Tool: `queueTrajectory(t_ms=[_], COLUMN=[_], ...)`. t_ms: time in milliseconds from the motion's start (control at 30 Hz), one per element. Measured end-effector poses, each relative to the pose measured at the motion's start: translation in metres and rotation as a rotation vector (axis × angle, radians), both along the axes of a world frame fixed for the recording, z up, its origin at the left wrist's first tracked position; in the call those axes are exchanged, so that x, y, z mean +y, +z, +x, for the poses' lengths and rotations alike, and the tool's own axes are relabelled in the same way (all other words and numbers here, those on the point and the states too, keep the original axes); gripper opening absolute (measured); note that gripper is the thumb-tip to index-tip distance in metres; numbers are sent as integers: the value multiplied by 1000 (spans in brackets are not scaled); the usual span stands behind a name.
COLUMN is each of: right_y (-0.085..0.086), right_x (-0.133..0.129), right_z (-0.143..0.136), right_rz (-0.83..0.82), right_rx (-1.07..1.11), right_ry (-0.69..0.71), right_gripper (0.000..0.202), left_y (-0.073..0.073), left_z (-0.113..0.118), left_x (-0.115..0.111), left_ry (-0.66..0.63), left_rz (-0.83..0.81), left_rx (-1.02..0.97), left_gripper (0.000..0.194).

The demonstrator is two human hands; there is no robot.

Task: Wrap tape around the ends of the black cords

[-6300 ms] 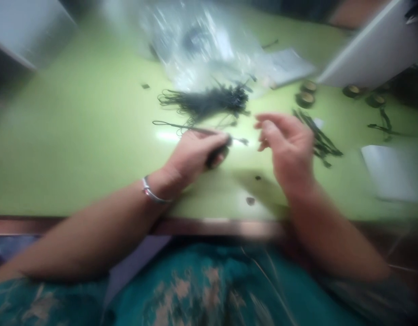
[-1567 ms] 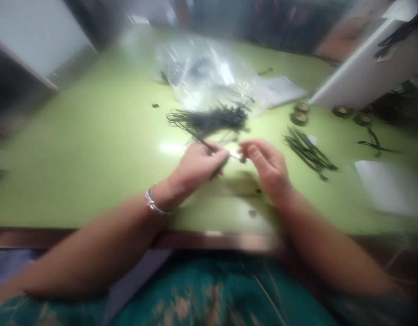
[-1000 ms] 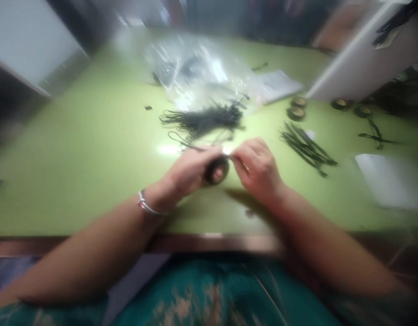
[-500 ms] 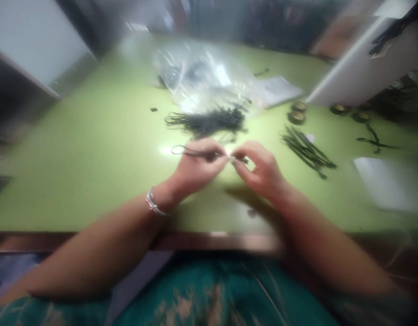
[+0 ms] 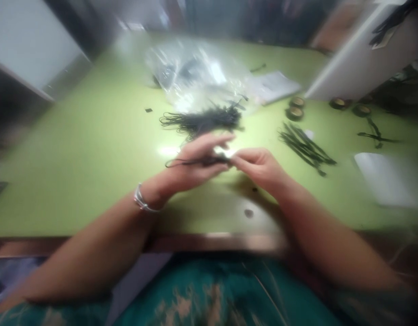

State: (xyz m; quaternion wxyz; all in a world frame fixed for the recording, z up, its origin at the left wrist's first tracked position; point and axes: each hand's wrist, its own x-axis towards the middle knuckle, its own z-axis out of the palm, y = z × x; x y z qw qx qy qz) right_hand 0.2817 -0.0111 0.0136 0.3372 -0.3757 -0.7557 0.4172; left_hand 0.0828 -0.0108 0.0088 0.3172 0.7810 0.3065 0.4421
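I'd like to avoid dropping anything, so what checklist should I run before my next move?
1. Looped cord at the left hand: ok, loop end toward the wrist.
2. Left grip secure: cannot tell; some fingers spread from the thumb.
3. Right hand pinching: ok, thumb and forefinger together.
4. What it pinches: cannot tell, too blurred.
5. Cord bundle clear of left fingers: cannot tell from this angle.
6. Dark strips separate from the bundle: ok.

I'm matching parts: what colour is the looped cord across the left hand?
The looped cord looks black, shown in the head view.
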Motion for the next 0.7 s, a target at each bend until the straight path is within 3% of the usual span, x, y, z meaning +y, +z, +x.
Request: queueTrajectory(t_ms=[167, 300, 567, 700], right_y=[-4, -4, -6, -4], right_x=[-1, 2, -5, -4], right_z=[0, 3, 1, 0], right_rz=[671, 981, 1029, 898], right_rx=[-221, -408, -422, -351], right_ry=[-156, -211, -248, -228], right_gripper=[27, 22, 18, 15], left_y=[7, 14, 8, 8], left_z=[-6, -12, -5, -6], left_x=[-2, -3, -4, -5], left_ry=[-82, -114, -56, 11], left_rz=[-422, -672, -783, -759], left_rx=[-84, -158, -305, -284], left_gripper=[23, 17, 23, 22])
